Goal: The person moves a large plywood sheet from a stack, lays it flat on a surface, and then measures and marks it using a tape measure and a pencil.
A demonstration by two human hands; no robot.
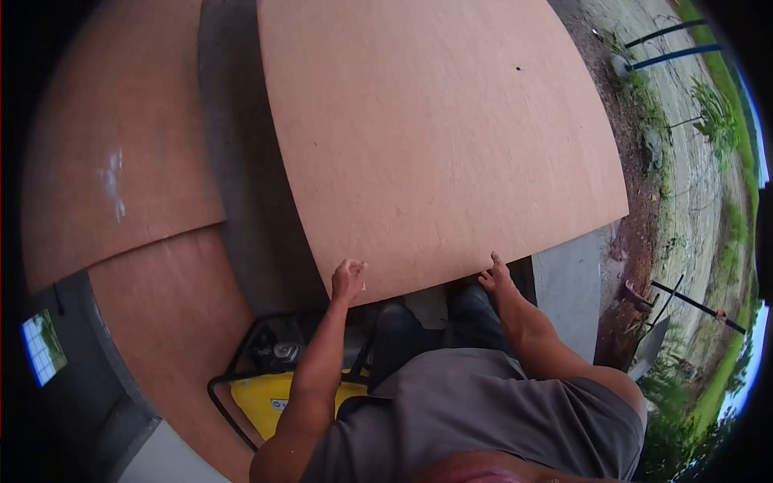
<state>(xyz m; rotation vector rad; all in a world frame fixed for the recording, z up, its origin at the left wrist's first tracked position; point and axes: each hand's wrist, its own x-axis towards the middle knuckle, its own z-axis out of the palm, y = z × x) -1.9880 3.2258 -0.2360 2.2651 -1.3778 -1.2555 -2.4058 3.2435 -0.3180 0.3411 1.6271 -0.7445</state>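
A large light-brown plywood sheet [451, 145] lies in front of my body, its near edge just above my legs. My left hand [349, 279] is at the sheet's near left corner, fingers curled and closed together; a tiny pale spot shows at the fingertips, too small to make out. At the near edge, further right, is my right hand [497, 276], with one finger stretched over the sheet and the others apart. Part of that hand's underside is hidden.
More plywood sheets [121, 161] lie at the left. A yellow machine with a black tube frame [262, 400] stands beside my left arm. Grey concrete [568, 278] borders the sheet at the right. Beyond are soil, plants and blue bars [675, 56].
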